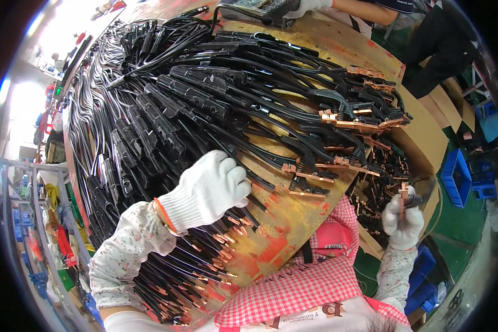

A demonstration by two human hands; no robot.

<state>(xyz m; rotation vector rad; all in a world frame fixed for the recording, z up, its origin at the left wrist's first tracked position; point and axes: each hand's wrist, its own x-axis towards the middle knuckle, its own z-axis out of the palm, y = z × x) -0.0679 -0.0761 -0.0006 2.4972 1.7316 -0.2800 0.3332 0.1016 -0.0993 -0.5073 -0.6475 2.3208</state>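
Note:
My left hand [213, 187], in a white knit glove with an orange cuff edge, is curled closed over the black cables [205, 260] on the table. Its palm and whatever it grips are hidden. At the right, my gloved right hand [404, 221] holds up a copper clamp [404, 198] with a short black part, pinched between thumb and fingers. Below and beside it, an open cardboard box [420, 138] contains many similar copper-and-black clamps [371, 193]. Several cables on the table end in black clamps with copper jaws [307, 191]; others nearer me have bare copper tips [227, 249].
Long black plastic housings [191, 88] and bundled cables cover much of the worn yellow-red table [276, 232]. Across it, another person's gloved hand [307, 6] touches a dark item. Blue crates [455, 177] stand on the green floor at right. A metal rack [33, 216] stands at left.

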